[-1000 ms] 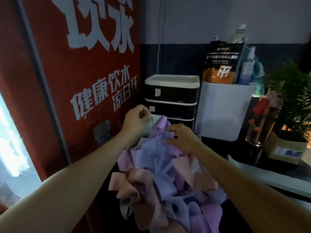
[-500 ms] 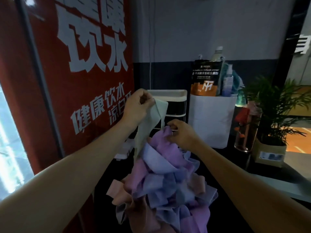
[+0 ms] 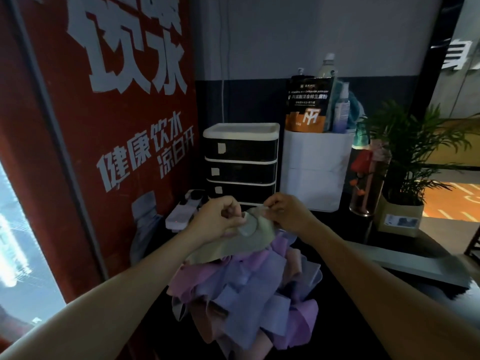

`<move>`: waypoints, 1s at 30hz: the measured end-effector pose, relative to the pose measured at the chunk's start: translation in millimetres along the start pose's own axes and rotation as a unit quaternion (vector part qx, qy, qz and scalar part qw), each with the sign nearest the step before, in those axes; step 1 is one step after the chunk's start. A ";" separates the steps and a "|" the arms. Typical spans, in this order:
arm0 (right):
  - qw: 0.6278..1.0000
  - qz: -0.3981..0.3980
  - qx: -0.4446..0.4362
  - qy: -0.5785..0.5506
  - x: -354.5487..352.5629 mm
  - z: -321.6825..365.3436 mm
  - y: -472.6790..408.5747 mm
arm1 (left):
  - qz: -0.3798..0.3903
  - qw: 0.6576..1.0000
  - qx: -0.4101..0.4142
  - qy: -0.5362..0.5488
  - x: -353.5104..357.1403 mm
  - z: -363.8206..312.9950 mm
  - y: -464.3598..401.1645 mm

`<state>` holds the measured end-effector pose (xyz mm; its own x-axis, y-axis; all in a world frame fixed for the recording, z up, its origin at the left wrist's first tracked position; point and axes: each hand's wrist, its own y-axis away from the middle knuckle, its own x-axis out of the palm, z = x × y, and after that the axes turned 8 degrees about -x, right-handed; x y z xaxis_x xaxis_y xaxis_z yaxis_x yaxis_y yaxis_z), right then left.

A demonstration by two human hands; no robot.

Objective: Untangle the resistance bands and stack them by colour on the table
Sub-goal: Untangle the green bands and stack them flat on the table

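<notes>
red panel (image 3: 78,152) with white lettering fills the left of the frame; flat, matt, not part of the job. white bin (image 3: 315,172) and black-fronted drawer unit (image 3: 241,165) stand at centre against the wall, rigid plastic, potted plant (image 3: 410,157) to the right. tangled resistance bands (image 3: 246,294) sit heaped at lower centre on the dark table (image 3: 337,294): thin, flat, limp strips in lilac, blue and pink, looped through one another. pale green band (image 3: 241,242) drapes over the top of the heap, raised, i judge, to separate it from the rest. left hand (image 3: 220,219) and right hand (image 3: 288,214) each pinch its upper edge, fingers curled tight, hands near together.
</notes>
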<state>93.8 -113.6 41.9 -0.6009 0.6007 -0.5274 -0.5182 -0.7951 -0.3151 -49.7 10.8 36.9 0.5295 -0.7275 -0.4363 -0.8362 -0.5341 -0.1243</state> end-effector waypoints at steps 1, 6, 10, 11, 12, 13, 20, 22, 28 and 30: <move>1.000 -0.016 -0.006 0.017 -1.7 -1.2 -2.8 | -0.002 1.000 -0.008 0.009 0.0 1.5 0.1; 0.990 -0.106 -0.069 0.059 -19.8 16.2 -20.9 | -0.088 0.995 -0.013 0.032 -10.9 6.4 -10.8; 0.979 -0.153 -0.126 0.057 -34.7 42.8 -37.7 | -0.164 0.986 0.028 -0.023 -20.9 -7.5 -20.0; 0.975 -0.162 -0.138 0.056 -38.3 50.1 -41.3 | -0.177 0.983 0.036 -0.037 -22.8 -10.5 -22.7; 0.972 -0.171 -0.151 0.057 -41.7 56.8 -44.6 | -0.190 0.979 0.041 -0.057 -24.3 -13.4 -24.8; 0.968 -0.179 -0.166 0.058 -44.8 63.4 -48.0 | -0.201 0.976 0.039 -0.072 -25.4 -16.8 -26.7; 0.943 -0.226 -0.234 0.065 -58.9 94.8 -64.9 | -0.205 0.978 0.039 -0.023 -29.9 -18.7 -43.1; 0.939 -0.241 -0.236 0.068 -62.9 100.2 -67.9 | -0.217 0.975 0.040 -0.030 -30.6 -23.0 -45.7; 0.926 -0.285 -0.238 0.062 -71.8 108.6 -72.8 | -0.170 0.985 0.029 -0.014 -27.9 -33.1 -52.0; 0.919 -0.306 -0.243 0.058 -74.5 110.2 -73.5 | -0.179 0.983 0.021 -0.029 -25.5 -31.6 -54.3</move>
<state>109.6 -90.7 191.4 -0.2047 0.9569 -0.2059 -0.3873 -0.2724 -0.8808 -13.2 44.8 83.0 0.7828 -0.4694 -0.4085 -0.6036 -0.7324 -0.3151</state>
